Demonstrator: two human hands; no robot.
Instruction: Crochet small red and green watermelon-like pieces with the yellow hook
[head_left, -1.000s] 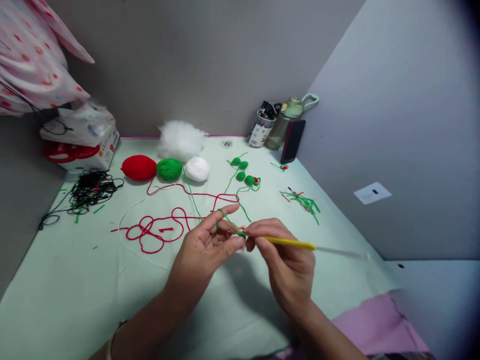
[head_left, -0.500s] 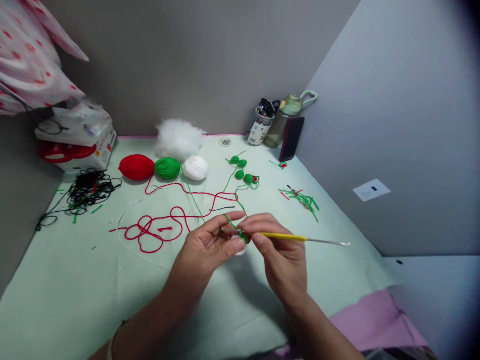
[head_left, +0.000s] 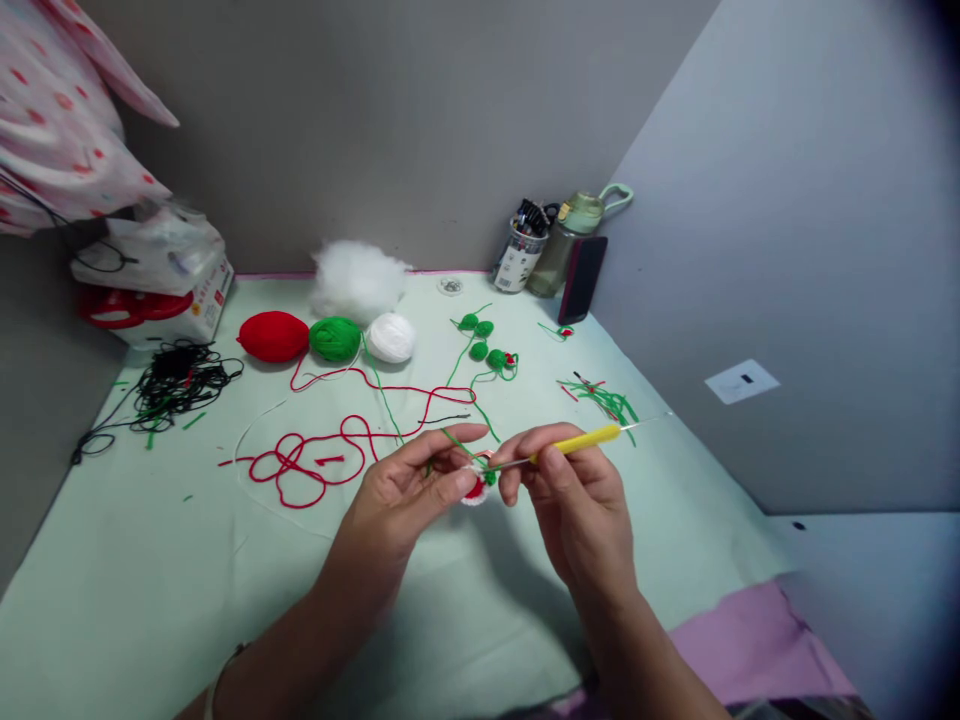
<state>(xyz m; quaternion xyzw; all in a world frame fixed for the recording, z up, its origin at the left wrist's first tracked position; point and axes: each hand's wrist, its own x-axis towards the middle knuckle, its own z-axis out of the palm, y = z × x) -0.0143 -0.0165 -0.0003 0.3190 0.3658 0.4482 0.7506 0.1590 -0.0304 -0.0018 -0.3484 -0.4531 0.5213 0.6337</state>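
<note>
Between thumb and fingers, my left hand [head_left: 409, 490] pinches a small round crochet piece [head_left: 474, 488] in red, white and green. Green yarn [head_left: 457, 441] runs over its raised index finger to the work. My right hand [head_left: 574, 490] is closed on a crochet hook [head_left: 577, 441] with a yellow handle. The hook's left metal end meets the green edge of the piece; its exact tip is hard to make out. Farther back lie a red yarn ball [head_left: 274, 336], a green yarn ball [head_left: 335, 339] and a white yarn ball [head_left: 391, 337].
Loose red yarn [head_left: 300, 470] loops left of my hands. Small green crocheted balls [head_left: 478, 350] and green yarn scraps [head_left: 611, 400] lie beyond. White stuffing [head_left: 360, 278], a pen cup [head_left: 519, 255], a bottle [head_left: 559, 250] and a phone [head_left: 583, 281] stand along the back. Black yarn [head_left: 176, 380] is tangled at left.
My right hand has shifted slightly right and turned, so the hook's outer end now points up to the right. The piece has been tilted, showing more of its red and white face.
</note>
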